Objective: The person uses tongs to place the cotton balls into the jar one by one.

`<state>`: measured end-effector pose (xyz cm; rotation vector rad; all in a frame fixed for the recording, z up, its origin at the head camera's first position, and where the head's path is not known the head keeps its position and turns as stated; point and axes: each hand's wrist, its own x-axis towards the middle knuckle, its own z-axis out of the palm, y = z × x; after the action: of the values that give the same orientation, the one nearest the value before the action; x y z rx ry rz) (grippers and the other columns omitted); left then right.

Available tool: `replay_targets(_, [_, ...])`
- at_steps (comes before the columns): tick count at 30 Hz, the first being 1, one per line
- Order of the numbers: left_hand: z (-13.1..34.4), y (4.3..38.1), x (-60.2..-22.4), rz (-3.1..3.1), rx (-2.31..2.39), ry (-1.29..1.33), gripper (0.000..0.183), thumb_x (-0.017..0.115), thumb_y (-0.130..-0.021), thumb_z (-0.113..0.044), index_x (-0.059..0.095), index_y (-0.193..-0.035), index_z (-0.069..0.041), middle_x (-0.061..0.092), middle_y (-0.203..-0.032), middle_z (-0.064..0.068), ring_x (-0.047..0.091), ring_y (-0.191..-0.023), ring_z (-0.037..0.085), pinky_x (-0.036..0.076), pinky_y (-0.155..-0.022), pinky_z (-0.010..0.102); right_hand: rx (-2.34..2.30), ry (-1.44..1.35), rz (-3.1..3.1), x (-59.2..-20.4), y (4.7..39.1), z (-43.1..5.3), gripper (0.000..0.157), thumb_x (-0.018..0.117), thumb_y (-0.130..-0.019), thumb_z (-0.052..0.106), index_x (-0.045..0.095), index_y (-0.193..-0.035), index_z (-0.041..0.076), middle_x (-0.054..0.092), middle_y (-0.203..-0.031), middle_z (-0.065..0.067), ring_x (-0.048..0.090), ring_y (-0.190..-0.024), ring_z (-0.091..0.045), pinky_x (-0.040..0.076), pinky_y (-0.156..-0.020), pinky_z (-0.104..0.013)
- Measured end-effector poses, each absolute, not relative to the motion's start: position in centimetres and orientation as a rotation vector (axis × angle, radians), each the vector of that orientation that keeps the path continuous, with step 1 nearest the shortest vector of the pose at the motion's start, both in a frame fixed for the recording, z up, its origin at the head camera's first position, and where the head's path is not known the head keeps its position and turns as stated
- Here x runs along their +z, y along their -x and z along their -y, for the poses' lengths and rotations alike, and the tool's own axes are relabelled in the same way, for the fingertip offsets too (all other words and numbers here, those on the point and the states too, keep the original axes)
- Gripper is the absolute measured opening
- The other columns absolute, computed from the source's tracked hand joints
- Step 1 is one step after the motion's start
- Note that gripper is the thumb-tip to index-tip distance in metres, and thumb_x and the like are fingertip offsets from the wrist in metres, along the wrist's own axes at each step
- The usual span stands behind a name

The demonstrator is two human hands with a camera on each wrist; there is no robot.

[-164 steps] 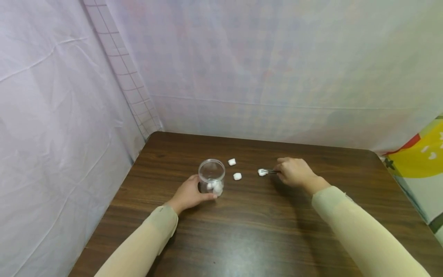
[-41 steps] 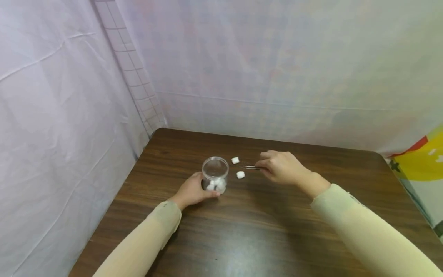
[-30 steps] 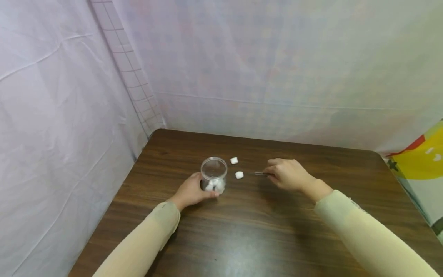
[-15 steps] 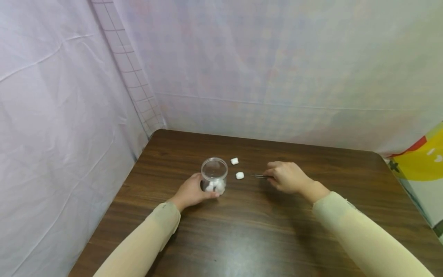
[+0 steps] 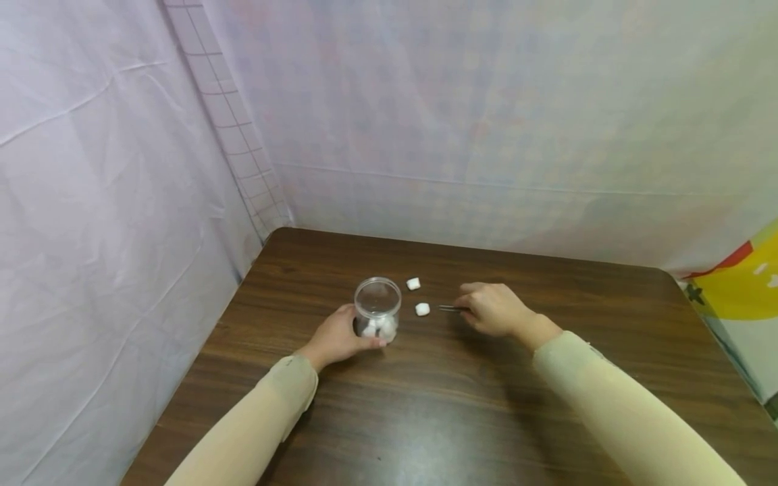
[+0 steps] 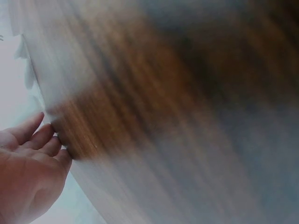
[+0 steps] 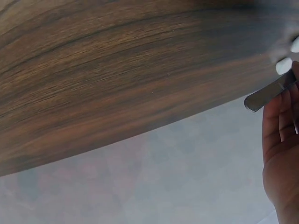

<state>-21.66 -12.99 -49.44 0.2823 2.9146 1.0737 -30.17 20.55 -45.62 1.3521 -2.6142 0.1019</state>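
Observation:
In the head view my left hand (image 5: pixel 334 337) grips a clear, lidless jar (image 5: pixel 377 307) from its left side, thumb across the front. Several white cotton balls (image 5: pixel 381 329) lie in the bottom. My right hand (image 5: pixel 495 309) pinches metal tweezers (image 5: pixel 452 308), whose tips point left, just short of a cotton ball (image 5: pixel 422 309) on the table. Another cotton ball (image 5: pixel 413 283) lies farther back, right of the jar. The right wrist view shows the tweezers' broad end (image 7: pixel 268 97) sticking out of the hand (image 7: pixel 285 154). In the left wrist view, the left hand (image 6: pixel 35 177) appears, but no jar is discernible.
Everything stands on a dark brown wood-grain table (image 5: pixel 425 405). Behind it hangs a pale curtain (image 5: pixel 486 135), and white cloth (image 5: pixel 109 236) hangs at the left. A yellow and red patterned surface (image 5: pixel 747 290) shows beyond the right edge.
A cotton ball held in the tweezers at the right 5.5 s ago is gone from that spot. Since half a second ago, the right hand has shifted slightly left, bringing the tweezers closer to the nearer cotton ball.

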Motion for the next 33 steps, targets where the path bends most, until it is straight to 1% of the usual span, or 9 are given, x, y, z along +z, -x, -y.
replay_targets(4, [13.0, 21.6, -49.4, -2.912, 1.076, -0.285, 0.085, 0.083, -0.073, -0.058, 0.058, -0.135, -0.007, 0.057, -0.135, 0.012, 0.055, -0.122, 0.029, 0.044, -0.101, 0.048, 0.105, -1.359, 2.627, -45.8, 30.3, -20.0, 0.019, 0.076, -0.085, 0.013, 0.077, -0.102, 0.008, 0.067, -0.116, -0.018, 0.068, -0.101, -0.035, 0.058, -0.077, -0.047])
replay_targets(10, [13.0, 21.6, -49.4, -2.908, 1.082, -0.294, 0.086, 0.083, -0.073, -0.059, 0.057, -0.136, -0.007, 0.057, -0.135, 0.013, 0.054, -0.123, 0.029, 0.044, -0.102, 0.048, 0.075, -1.354, 2.622, -45.9, 30.6, -19.7, 0.018, 0.075, -0.085, 0.014, 0.077, -0.103, 0.010, 0.067, -0.117, -0.017, 0.068, -0.099, -0.033, 0.059, -0.073, -0.047])
replay_targets(16, [13.0, 21.6, -49.4, -2.908, 1.084, -0.284, 0.086, 0.083, -0.073, -0.058, 0.056, -0.136, -0.005, 0.056, -0.135, 0.013, 0.054, -0.123, 0.029, 0.043, -0.102, 0.048, 0.067, -1.349, 2.611, -45.8, 30.7, -19.6, 0.019, 0.075, -0.085, 0.014, 0.077, -0.103, 0.009, 0.067, -0.115, -0.017, 0.069, -0.095, -0.032, 0.059, -0.070, -0.046])
replay_targets(24, [13.0, 21.5, -49.4, -2.905, 1.074, -0.284, 0.086, 0.083, -0.074, -0.057, 0.056, -0.137, -0.006, 0.056, -0.136, 0.013, 0.053, -0.124, 0.029, 0.043, -0.103, 0.048, 0.059, -1.376, 2.586, -46.2, 31.1, -19.3, 0.018, 0.076, -0.083, 0.013, 0.077, -0.101, 0.010, 0.068, -0.111, -0.015, 0.068, -0.096, -0.032, 0.059, -0.071, -0.047])
replay_targets(30, [13.1, 21.5, -49.3, -2.906, 1.079, -0.281, 0.085, 0.083, -0.074, -0.056, 0.056, -0.137, -0.006, 0.056, -0.136, 0.013, 0.053, -0.124, 0.029, 0.043, -0.103, 0.048, 0.013, -1.395, 2.584, -46.2, 31.4, -19.0, 0.019, 0.076, -0.083, 0.013, 0.077, -0.102, 0.010, 0.067, -0.116, -0.018, 0.068, -0.100, -0.034, 0.058, -0.074, -0.047])
replay_targets(33, [13.1, 21.6, -49.4, -2.906, 1.071, -0.285, 0.085, 0.083, -0.074, -0.056, 0.056, -0.138, -0.006, 0.056, -0.137, 0.013, 0.053, -0.124, 0.029, 0.043, -0.103, 0.048, -0.009, -1.403, 2.581, -46.2, 31.4, -18.9, 0.019, 0.076, -0.083, 0.014, 0.077, -0.102, 0.010, 0.067, -0.115, -0.018, 0.068, -0.100, -0.033, 0.058, -0.073, -0.047])
